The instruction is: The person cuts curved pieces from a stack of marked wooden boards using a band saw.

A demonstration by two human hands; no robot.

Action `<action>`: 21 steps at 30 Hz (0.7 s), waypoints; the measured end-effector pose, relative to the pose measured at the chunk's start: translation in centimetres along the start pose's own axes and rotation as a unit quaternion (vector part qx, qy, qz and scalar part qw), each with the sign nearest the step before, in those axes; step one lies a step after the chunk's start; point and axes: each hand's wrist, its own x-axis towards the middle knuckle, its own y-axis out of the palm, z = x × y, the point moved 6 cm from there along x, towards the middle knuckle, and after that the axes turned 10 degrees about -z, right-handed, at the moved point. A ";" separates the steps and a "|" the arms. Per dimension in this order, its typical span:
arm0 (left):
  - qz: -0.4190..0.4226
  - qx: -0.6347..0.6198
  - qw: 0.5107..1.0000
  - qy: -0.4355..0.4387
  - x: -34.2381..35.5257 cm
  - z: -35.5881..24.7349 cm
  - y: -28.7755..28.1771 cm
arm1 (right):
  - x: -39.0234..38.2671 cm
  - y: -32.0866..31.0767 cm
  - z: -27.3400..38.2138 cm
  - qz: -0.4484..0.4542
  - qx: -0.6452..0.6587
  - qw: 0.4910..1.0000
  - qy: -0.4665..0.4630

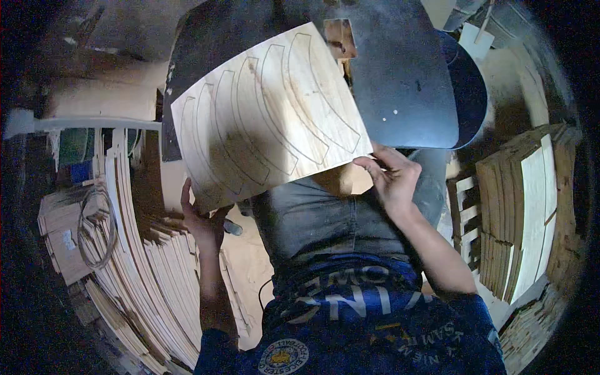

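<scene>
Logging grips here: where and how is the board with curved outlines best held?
Likely by the board's two near corners, from the person's side: it is flat and wide, its near edge turned that way, and the left hand and right hand each hold one there.

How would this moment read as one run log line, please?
left hand: holds wooden board near lower-left corner | right hand: pinches near lower-right corner | board: curved outlines | behind it: dark work surface
</scene>
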 end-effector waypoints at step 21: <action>-0.022 -0.173 0.984 -0.031 1.1 4.1 -1.4 | 2.4 -0.5 1.1 0.068 -0.072 0.995 -0.009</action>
